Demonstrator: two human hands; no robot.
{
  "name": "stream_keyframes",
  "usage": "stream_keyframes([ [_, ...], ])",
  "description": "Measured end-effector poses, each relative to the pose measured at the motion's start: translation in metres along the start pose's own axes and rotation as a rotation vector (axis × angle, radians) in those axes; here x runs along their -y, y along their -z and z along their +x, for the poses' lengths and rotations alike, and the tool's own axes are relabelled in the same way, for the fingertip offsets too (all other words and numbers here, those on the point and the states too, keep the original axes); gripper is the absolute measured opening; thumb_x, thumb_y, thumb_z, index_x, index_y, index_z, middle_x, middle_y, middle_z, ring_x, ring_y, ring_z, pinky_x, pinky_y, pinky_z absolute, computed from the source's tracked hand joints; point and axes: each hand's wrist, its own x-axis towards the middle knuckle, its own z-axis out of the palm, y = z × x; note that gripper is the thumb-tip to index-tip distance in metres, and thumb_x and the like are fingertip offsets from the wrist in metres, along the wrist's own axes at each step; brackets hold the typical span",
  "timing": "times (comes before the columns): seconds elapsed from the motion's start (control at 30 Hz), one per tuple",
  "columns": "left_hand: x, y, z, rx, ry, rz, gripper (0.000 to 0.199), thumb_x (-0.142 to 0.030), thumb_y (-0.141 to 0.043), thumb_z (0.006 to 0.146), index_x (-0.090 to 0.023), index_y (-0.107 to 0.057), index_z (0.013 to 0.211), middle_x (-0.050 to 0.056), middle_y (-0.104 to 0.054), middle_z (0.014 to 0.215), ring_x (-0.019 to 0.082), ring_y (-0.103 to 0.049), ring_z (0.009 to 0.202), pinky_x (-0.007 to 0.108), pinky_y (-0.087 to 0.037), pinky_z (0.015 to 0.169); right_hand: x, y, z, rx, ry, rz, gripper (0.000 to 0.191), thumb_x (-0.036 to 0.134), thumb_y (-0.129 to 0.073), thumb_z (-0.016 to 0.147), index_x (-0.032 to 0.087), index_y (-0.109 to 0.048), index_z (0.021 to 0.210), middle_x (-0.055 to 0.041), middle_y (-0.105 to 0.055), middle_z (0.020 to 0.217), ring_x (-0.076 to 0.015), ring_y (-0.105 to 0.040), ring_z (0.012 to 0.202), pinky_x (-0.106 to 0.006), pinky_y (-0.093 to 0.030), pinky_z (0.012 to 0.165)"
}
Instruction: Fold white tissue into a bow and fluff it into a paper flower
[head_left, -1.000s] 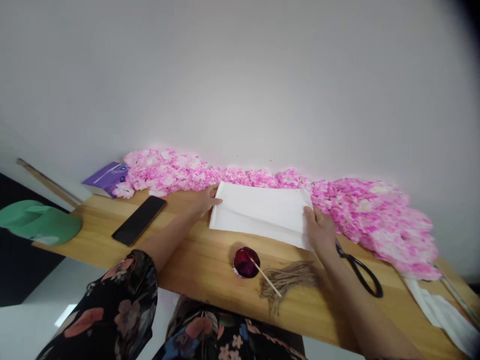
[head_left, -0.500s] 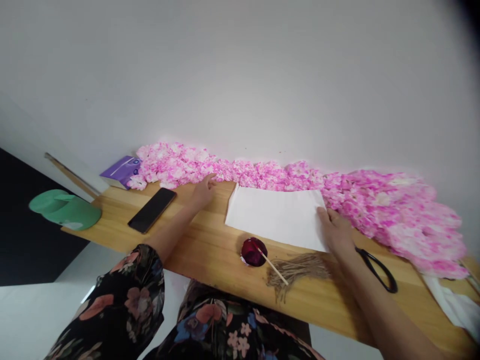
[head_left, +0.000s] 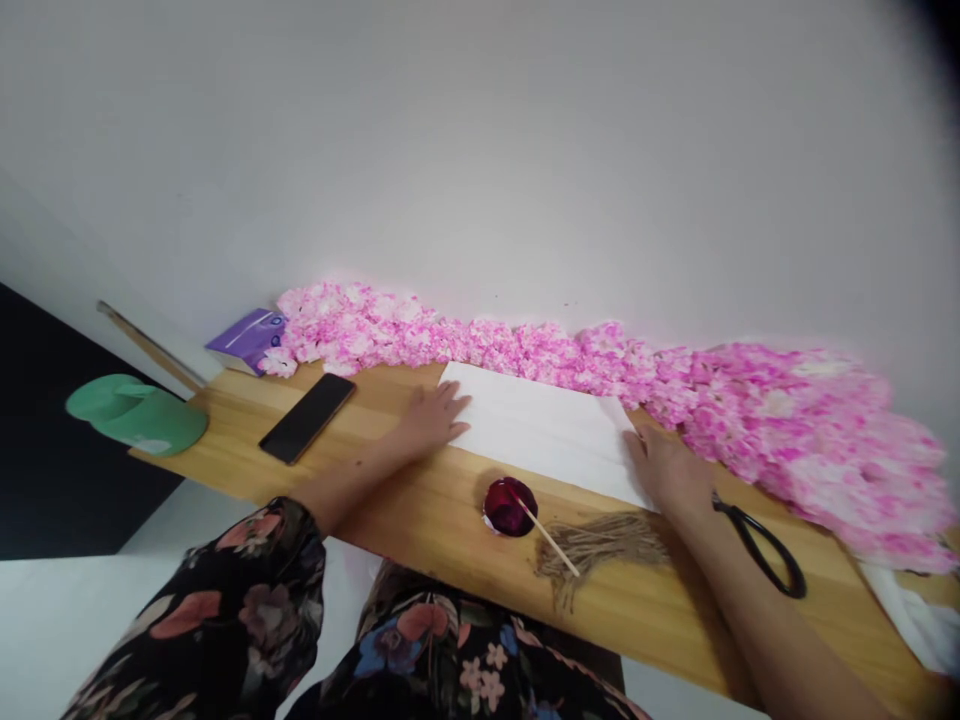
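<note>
A white rectangular sheet [head_left: 544, 425], possibly paper or cloth, lies flat on the wooden tabletop. My left hand [head_left: 433, 420] is laid palm down at its left edge, fingers spread and fingertips on the sheet. At the opposite edge, my right hand [head_left: 670, 475] rests with its fingers over the sheet's right side; they look laid on it, though the wrist and back of the hand hide part of them. Just in front of the sheet stands a small bowl of dark red liquid [head_left: 506, 508], with a thin wooden stick [head_left: 553, 545] leaning in it.
Pink and white artificial-looking flowers [head_left: 750, 400] line the wall. Brown twine strands [head_left: 611, 545] and black-handled scissors [head_left: 772, 560] lie near my right forearm. Leftward are a black phone [head_left: 307, 418], a purple packet [head_left: 247, 340] and a green container [head_left: 150, 420]. White cloth [head_left: 911, 610] sits far right.
My left hand has come down from beside the flowers onto the sheet's left edge, its fingers now spread. The sheet has shifted slightly left and lies flatter, with my right hand still at its right edge.
</note>
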Motion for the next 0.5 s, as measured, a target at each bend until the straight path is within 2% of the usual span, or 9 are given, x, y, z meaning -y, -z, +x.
stream_keyframes([
  [0.13, 0.024, 0.045, -0.016, -0.011, 0.044, 0.343, 0.041, -0.037, -0.062, 0.08, -0.025, -0.06, 0.12, 0.011, -0.043, 0.147, 0.031, -0.025, 0.142, 0.047, -0.001, 0.116, -0.002, -0.003, 0.001, 0.024, -0.004, -0.037, 0.042, 0.047, -0.035, 0.092, 0.02, -0.067, 0.097, -0.0113, -0.063, 0.061, -0.0262, -0.056, 0.052, -0.037, -0.04, 0.053],
  [0.2, 0.031, 0.06, -0.02, -0.03, 0.048, 0.439, 0.043, -0.04, -0.057, 0.083, -0.022, -0.058, 0.122, 0.013, -0.044, 0.146, 0.032, -0.029, 0.14, 0.047, -0.007, 0.116, -0.002, 0.004, -0.001, 0.036, 0.003, -0.044, 0.039, 0.047, -0.037, 0.091, 0.019, -0.066, 0.094, -0.0102, -0.061, 0.059, -0.0256, -0.056, 0.05, -0.037, -0.04, 0.053],
  [0.27, 0.033, 0.071, -0.018, -0.032, 0.031, 0.483, 0.041, -0.042, -0.055, 0.084, -0.021, -0.06, 0.119, 0.013, -0.051, 0.139, 0.031, -0.038, 0.134, 0.043, -0.017, 0.113, 0.0, 0.016, -0.004, -0.042, 0.073, -0.042, 0.039, 0.045, -0.038, 0.092, 0.017, -0.065, 0.098, -0.0124, -0.063, 0.066, -0.0277, -0.059, 0.059, -0.039, -0.043, 0.059],
  [0.33, 0.031, 0.078, -0.01, -0.051, 0.013, 0.482, 0.033, -0.042, -0.051, 0.086, -0.021, -0.065, 0.107, 0.012, -0.061, 0.125, 0.029, -0.049, 0.121, 0.038, -0.029, 0.106, 0.006, 0.03, -0.006, -0.2, 0.185, -0.01, 0.041, 0.042, -0.035, 0.094, 0.015, -0.061, 0.109, -0.0166, -0.066, 0.085, -0.0314, -0.062, 0.08, -0.041, -0.045, 0.07],
  [0.4, 0.025, 0.079, 0.003, -0.107, 0.034, 0.454, 0.027, -0.04, -0.049, 0.087, -0.02, -0.067, 0.088, 0.011, -0.068, 0.101, 0.028, -0.057, 0.104, 0.036, -0.036, 0.095, 0.019, 0.041, -0.005, -0.284, 0.275, 0.062, 0.041, 0.04, -0.033, 0.095, 0.015, -0.06, 0.114, -0.0167, -0.066, 0.099, -0.032, -0.06, 0.095, -0.041, -0.045, 0.078],
  [0.5, 0.015, 0.069, 0.028, -0.173, 0.138, 0.429, 0.031, -0.039, -0.056, 0.081, -0.019, -0.057, 0.058, 0.008, -0.059, 0.065, 0.026, -0.057, 0.08, 0.033, -0.037, 0.078, 0.047, 0.038, 0.003, -0.189, 0.419, 0.2, 0.04, 0.038, -0.034, 0.096, 0.018, -0.06, 0.119, -0.0139, -0.066, 0.109, -0.029, -0.06, 0.102, -0.041, -0.046, 0.086],
])
